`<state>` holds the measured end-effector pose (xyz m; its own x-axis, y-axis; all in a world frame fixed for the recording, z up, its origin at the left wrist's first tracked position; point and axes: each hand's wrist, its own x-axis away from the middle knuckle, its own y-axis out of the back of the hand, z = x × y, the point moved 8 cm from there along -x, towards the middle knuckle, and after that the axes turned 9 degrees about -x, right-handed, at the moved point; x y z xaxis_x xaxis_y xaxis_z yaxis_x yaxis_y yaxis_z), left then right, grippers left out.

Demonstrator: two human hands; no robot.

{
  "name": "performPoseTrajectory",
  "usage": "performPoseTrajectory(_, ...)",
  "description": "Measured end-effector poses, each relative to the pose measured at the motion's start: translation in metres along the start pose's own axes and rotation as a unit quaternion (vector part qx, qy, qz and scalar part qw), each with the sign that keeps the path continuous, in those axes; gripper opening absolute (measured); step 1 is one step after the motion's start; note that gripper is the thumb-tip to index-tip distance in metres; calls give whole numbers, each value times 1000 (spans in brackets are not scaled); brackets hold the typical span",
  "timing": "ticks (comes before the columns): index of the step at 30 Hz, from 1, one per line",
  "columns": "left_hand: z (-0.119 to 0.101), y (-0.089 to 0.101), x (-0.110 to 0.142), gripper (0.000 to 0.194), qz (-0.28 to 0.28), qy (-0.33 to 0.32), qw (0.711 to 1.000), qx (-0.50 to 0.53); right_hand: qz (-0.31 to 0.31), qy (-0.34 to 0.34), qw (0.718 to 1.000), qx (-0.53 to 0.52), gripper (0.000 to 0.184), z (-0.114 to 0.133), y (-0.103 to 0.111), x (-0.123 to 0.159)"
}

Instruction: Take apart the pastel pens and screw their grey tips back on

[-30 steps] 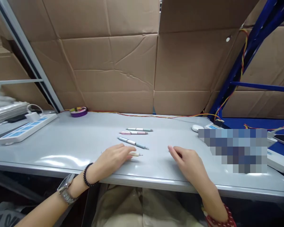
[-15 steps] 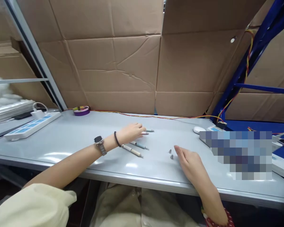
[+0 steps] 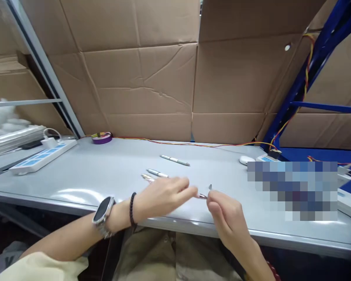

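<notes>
My left hand (image 3: 166, 195) is closed around a pen (image 3: 202, 196), whose dark metallic end pokes out past the fingertips toward the right. Most of that pen is hidden by the fingers. Right at its end is my right hand (image 3: 226, 214), fingers curled in a pinch; whatever lies in them is hidden. A small grey cone-shaped pen tip (image 3: 210, 187) sits on the table just beyond the right fingertips. Behind the left hand lie a silvery pen (image 3: 157, 173) and a pale pen (image 3: 148, 178), both partly covered. Farther back is a white and grey-green pen (image 3: 174, 160).
The grey table (image 3: 119, 156) ends at a front edge close to my body. A purple tape roll (image 3: 101, 137) and a power strip (image 3: 42, 158) stand at left. Thin wires (image 3: 163, 142) run along the back, before cardboard (image 3: 140, 78). A white round object (image 3: 247, 160) sits at right.
My left hand has come from the back pens toward the right front, now with a pen in it. My right hand has shifted slightly left and curled. One of the two small tips is out of sight.
</notes>
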<state>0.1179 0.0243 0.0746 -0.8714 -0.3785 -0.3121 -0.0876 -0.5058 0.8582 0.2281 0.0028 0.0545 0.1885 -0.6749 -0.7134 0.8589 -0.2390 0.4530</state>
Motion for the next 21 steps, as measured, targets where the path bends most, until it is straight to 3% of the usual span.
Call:
performPoseTrajectory(4, -22, -3, 30, 14, -23, 72, 989, 127, 26, 12, 999, 41, 40, 5, -23, 1)
performPoseTrajectory(9, -6, -24, 49, 14, -25, 147, 973, 176, 102, -24, 995, -1, 43, -7, -48, -1)
performPoseTrajectory(12, 2, -27, 51, 16, -35, 149, 973, 173, 117, -55, 991, -39, 35, -12, -50, -2)
performPoseTrajectory(16, 7, -27, 51, 17, -46, 139, 971, 190, 123, -46, 987, -93, 15, -7, -47, -2)
performPoseTrajectory(21, 4, -28, 50, 14, -84, 107, 977, 166, 156, -76, 985, -4, 26, -11, -55, -1)
